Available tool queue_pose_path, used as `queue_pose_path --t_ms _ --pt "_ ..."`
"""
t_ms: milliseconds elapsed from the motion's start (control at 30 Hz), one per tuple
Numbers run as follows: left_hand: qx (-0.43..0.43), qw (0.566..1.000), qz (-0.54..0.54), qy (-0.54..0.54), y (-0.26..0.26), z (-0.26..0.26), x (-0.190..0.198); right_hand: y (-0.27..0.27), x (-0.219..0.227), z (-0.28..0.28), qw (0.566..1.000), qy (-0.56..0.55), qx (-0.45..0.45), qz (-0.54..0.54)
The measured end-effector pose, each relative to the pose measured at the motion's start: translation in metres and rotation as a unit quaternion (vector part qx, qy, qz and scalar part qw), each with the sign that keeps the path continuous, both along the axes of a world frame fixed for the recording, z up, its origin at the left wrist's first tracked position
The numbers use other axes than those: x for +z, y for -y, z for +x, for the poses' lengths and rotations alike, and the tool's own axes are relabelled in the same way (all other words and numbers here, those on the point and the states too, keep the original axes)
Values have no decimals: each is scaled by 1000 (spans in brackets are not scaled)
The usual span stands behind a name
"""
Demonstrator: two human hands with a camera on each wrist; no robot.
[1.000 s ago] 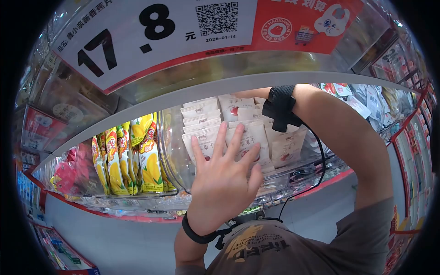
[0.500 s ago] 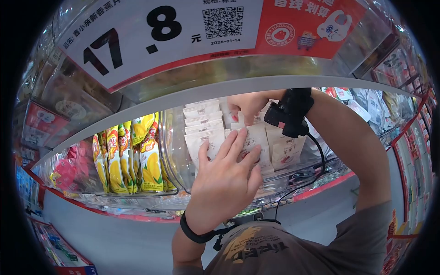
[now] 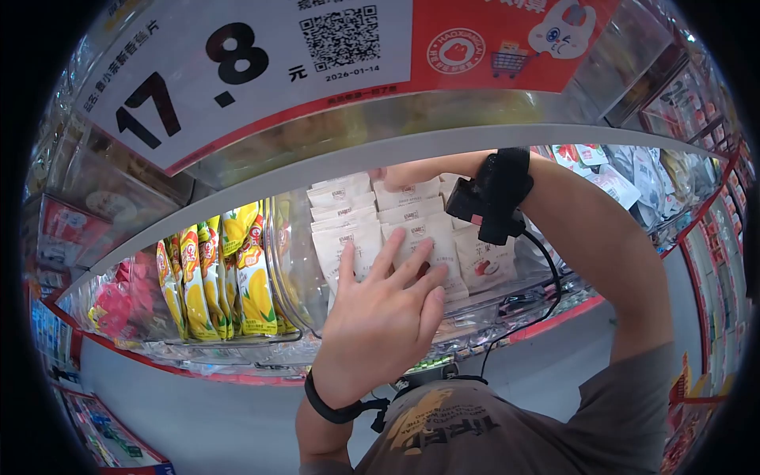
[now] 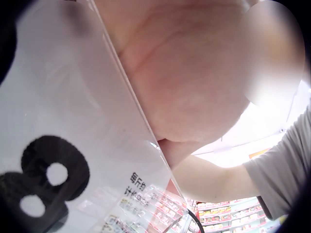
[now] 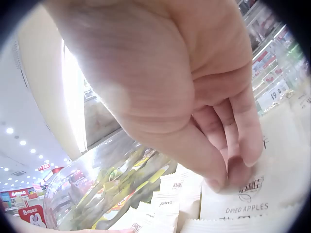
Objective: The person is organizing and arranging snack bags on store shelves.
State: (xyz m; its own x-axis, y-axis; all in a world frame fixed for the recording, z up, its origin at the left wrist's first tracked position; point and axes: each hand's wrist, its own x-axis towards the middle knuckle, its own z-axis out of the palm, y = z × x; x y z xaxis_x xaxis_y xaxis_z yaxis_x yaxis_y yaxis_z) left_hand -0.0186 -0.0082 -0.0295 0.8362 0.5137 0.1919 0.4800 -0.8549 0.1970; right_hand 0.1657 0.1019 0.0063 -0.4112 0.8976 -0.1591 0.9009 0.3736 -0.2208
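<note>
**Right hand further back, middle column more even**

Half a second ago I saw my right hand (image 5: 180,92) over the middle column, its fingers low among the packets. Now it is mostly hidden behind the rearmost one visible there, and the white packets (image 3: 445,253) of this column stand more evenly, one behind another. In the right wrist view, thumb and fingers pinch the top of a white packet (image 5: 218,208), marked "DRIED APPLES". It stands in the clear bin (image 3: 304,237), at the back, I judge.

My left hand (image 3: 376,317) has its fingers extended and spread, touching the front packets.

I count two hands, one large price card (image 3: 277,67) in the head view, three columns of white packets, and three packet fronts in the middle column. The yellow bags (image 3: 257,297) overlap; their exact number I cannot tell.
</note>
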Motion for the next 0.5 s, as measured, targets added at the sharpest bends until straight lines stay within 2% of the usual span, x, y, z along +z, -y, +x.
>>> queue_pose_path --t_ms 167,300,333,367,433,500 --pt "1 1000 -3 -1 -1 0 1 2 0 11 993 71 -48 -85" --pt "-3 1000 -7 1 -2 -1 -3 7 8 5 997 -44 -32 -59" --pt "-1 1000 -9 3 -2 -1 -3 8 13 4 999 -28 5 -21" --pt "0 1000 -11 4 -2 -1 -4 11 20 5 1000 -7 5 26" --pt "7 999 -29 14 -1 -1 -3 23 31 7 990 90 -36 106" --pt "12 999 -36 21 0 -2 -4 45 40 0 963 221 -76 136"
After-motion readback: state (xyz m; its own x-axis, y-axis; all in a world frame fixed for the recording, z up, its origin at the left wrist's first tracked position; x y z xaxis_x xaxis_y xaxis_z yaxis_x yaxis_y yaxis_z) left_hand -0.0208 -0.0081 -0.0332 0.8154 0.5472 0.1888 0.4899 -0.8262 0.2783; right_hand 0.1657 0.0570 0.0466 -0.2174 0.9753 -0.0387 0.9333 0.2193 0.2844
